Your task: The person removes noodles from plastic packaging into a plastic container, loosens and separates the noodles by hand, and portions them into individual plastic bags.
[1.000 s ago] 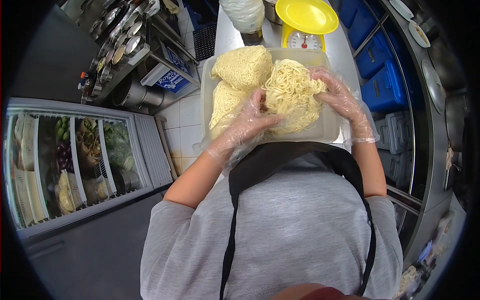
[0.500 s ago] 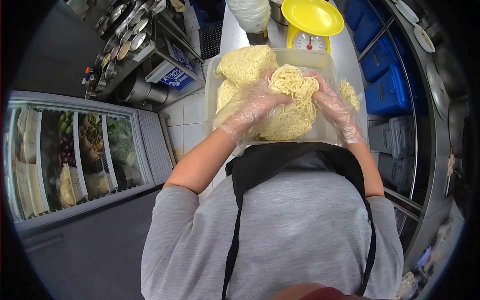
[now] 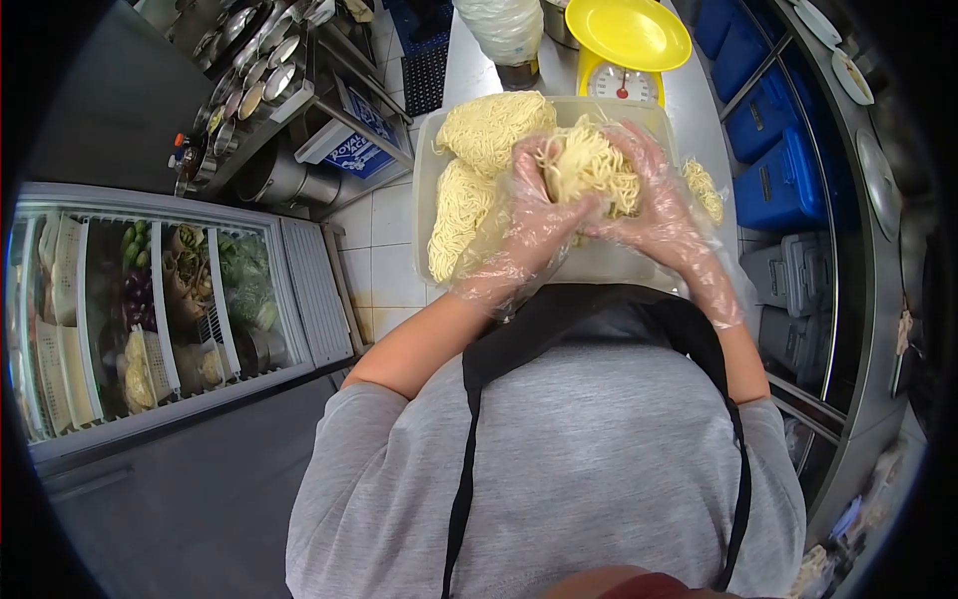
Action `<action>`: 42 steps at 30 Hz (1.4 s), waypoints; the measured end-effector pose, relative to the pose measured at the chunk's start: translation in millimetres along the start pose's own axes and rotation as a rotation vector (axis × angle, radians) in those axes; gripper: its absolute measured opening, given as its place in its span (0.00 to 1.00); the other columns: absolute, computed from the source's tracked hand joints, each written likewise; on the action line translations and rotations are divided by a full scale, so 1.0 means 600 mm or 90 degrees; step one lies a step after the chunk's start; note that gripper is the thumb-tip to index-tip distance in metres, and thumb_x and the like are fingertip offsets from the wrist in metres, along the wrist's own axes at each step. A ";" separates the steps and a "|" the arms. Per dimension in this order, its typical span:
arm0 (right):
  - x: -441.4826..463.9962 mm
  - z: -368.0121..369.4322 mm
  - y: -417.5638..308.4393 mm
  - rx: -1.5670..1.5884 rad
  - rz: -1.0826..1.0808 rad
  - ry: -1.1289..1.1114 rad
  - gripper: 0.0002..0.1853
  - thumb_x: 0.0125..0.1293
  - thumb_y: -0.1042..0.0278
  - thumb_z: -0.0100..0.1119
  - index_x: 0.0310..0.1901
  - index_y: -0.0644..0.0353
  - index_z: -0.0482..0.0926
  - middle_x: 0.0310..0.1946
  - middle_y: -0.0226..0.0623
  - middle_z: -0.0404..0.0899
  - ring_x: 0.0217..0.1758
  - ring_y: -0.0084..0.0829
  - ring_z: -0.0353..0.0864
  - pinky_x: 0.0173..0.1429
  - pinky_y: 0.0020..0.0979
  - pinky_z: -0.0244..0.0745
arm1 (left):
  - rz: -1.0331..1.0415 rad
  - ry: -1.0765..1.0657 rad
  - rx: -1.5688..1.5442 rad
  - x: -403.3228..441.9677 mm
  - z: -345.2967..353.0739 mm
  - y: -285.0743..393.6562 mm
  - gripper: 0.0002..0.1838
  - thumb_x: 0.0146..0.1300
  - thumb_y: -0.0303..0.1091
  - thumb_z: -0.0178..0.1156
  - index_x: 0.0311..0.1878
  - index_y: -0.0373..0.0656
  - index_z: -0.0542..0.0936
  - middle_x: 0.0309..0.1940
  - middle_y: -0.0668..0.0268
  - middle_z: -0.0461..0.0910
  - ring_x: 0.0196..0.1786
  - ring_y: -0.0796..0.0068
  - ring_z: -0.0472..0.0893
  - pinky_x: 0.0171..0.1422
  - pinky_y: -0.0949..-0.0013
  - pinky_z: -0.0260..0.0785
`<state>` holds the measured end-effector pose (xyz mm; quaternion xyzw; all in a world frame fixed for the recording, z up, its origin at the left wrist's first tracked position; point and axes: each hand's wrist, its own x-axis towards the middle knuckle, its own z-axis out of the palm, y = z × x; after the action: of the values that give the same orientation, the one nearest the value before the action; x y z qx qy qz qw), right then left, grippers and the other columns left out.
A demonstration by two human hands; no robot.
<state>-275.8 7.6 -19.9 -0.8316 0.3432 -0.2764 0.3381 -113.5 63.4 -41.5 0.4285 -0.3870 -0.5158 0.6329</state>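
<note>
Steel worktop [image 3: 696, 112] stretches beneath a tub [image 3: 619, 268] and yellow scale [image 3: 627, 38]. Half-curled, the left hand [image 3: 539, 215] and right hand [image 3: 667, 205] cup loose noodles [image 3: 591, 168] above the tub; noodle mounds [image 3: 494, 132] lie beside the left hand.

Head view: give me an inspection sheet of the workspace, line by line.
Surface: metal table, partly covered by a plastic tub
Things: noodle bundle between the hands; upper heap and lower heap of noodles in the tub; small portion beside it
Clutter: yellow scale beyond the tub
Hands: left hand and right hand, plastic-gloved, holding the bundle
Cables: nothing seen
Surroundings: produce cabinet at left, blue bin at right
</note>
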 end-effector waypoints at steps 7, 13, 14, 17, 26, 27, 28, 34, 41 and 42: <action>-0.027 0.022 0.039 0.036 -0.048 -0.002 0.42 0.39 0.64 0.74 0.61 0.48 0.67 0.65 0.44 0.60 0.70 0.47 0.56 0.73 0.42 0.54 | 0.103 -0.222 0.696 -0.011 -0.042 0.008 0.66 0.35 0.40 0.80 0.72 0.43 0.43 0.66 0.49 0.53 0.71 0.54 0.54 0.75 0.58 0.47; -0.029 0.012 0.038 0.076 -0.063 0.001 0.38 0.42 0.65 0.73 0.60 0.49 0.68 0.68 0.43 0.56 0.72 0.47 0.53 0.74 0.42 0.52 | 0.182 -0.312 0.634 0.023 -0.039 -0.009 0.68 0.27 0.46 0.82 0.71 0.43 0.50 0.70 0.53 0.50 0.73 0.55 0.51 0.76 0.60 0.44; -0.029 0.012 0.037 0.073 -0.066 -0.006 0.38 0.43 0.65 0.72 0.60 0.49 0.68 0.69 0.44 0.55 0.73 0.47 0.52 0.74 0.42 0.51 | 0.183 -0.316 0.633 0.031 -0.040 -0.008 0.68 0.27 0.46 0.82 0.71 0.43 0.50 0.70 0.53 0.50 0.73 0.55 0.51 0.76 0.60 0.44; -0.025 0.019 0.035 0.117 -0.055 0.012 0.36 0.45 0.67 0.70 0.60 0.49 0.68 0.71 0.44 0.52 0.74 0.48 0.50 0.74 0.42 0.51 | 0.141 -0.356 0.535 0.039 -0.042 -0.004 0.63 0.30 0.42 0.80 0.71 0.44 0.52 0.67 0.56 0.56 0.71 0.56 0.56 0.75 0.60 0.47; 0.010 0.012 0.023 0.222 -0.101 0.052 0.24 0.54 0.76 0.58 0.56 0.55 0.74 0.65 0.44 0.65 0.70 0.43 0.61 0.72 0.38 0.56 | 0.015 -0.107 0.340 0.019 -0.019 -0.006 0.43 0.42 0.32 0.73 0.63 0.40 0.62 0.54 0.57 0.72 0.58 0.62 0.73 0.64 0.65 0.64; 0.012 0.012 0.027 0.223 -0.100 0.053 0.24 0.54 0.76 0.58 0.56 0.55 0.74 0.65 0.44 0.65 0.70 0.43 0.61 0.72 0.38 0.56 | 0.009 -0.061 0.301 0.015 -0.020 -0.007 0.40 0.45 0.30 0.70 0.62 0.39 0.62 0.52 0.58 0.74 0.56 0.64 0.74 0.62 0.66 0.66; 0.016 0.009 0.035 0.218 -0.094 0.071 0.22 0.53 0.77 0.57 0.53 0.56 0.75 0.61 0.44 0.69 0.67 0.43 0.65 0.70 0.38 0.59 | 0.004 -0.017 0.261 0.015 -0.020 -0.006 0.37 0.48 0.28 0.68 0.62 0.38 0.63 0.50 0.58 0.76 0.54 0.67 0.75 0.60 0.66 0.67; 0.012 0.000 0.072 0.038 -0.058 0.168 0.18 0.51 0.82 0.54 0.45 0.60 0.79 0.48 0.43 0.77 0.55 0.39 0.75 0.61 0.35 0.67 | 0.102 -0.025 0.403 0.035 -0.058 0.005 0.33 0.54 0.25 0.62 0.63 0.40 0.61 0.53 0.56 0.73 0.54 0.68 0.75 0.57 0.65 0.70; -0.008 0.017 0.034 0.168 -0.127 0.143 0.16 0.50 0.82 0.54 0.43 0.62 0.79 0.42 0.40 0.76 0.50 0.38 0.76 0.59 0.35 0.68 | 0.147 -0.208 0.566 0.030 -0.035 0.051 0.35 0.47 0.39 0.72 0.59 0.44 0.69 0.54 0.60 0.74 0.56 0.65 0.74 0.61 0.63 0.65; -0.009 0.024 0.043 0.154 -0.117 0.113 0.17 0.50 0.79 0.58 0.45 0.61 0.78 0.45 0.41 0.75 0.53 0.39 0.74 0.61 0.36 0.67 | 0.120 -0.178 0.632 0.025 -0.030 0.057 0.31 0.46 0.39 0.72 0.55 0.44 0.72 0.50 0.60 0.75 0.54 0.63 0.74 0.59 0.62 0.66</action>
<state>-279.2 3.1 -49.3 -0.7851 0.2586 -0.4179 0.3770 -83.2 54.8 -14.6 0.5668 -0.7028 -0.2634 0.3398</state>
